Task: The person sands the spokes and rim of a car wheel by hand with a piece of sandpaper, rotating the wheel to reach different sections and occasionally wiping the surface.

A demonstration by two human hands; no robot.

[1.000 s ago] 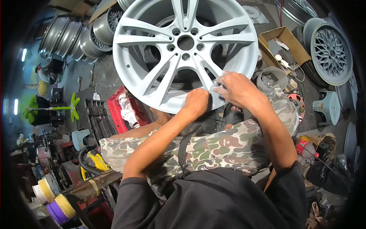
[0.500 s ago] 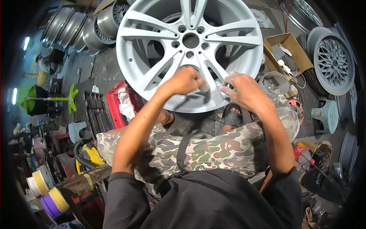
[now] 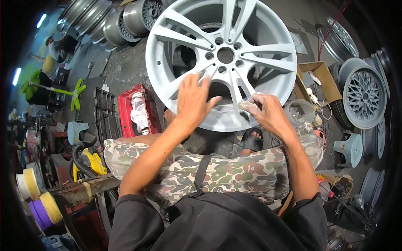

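Pale grey in finish, the wheel [image 3: 268, 62] has a small tan block [image 3: 245, 105] at its near side, right of centre, long axis apparently crosswise, pinched in the right hand's [image 3: 270, 111] nearly closed fingers, while the left hand's [image 3: 192, 100] fingers, spread and seemingly empty, overlie its near-left part.

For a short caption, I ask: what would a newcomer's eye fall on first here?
Probably the pale wheel rim, upper centre, with the left hand open over it, the right hand pinching a small piece at its near side. Next, left of the rim, a red box with white cloth; farther left, a bright green star-shaped base.
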